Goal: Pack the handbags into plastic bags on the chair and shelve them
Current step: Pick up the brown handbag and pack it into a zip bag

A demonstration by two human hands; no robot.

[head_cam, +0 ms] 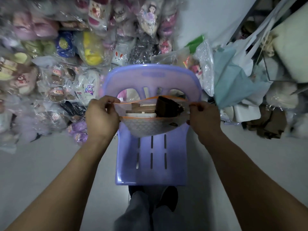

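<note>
While held, plastic bag spans left-right, mouth-up

The plastic bag was over the seat of the chair, before its backrest, with the handbag inside, toward the right. The left hand pinched the bag's left end, the right hand its right end. Packed goods lay piled left of and behind the chair, and a heap of sacks lay to its right.
</note>
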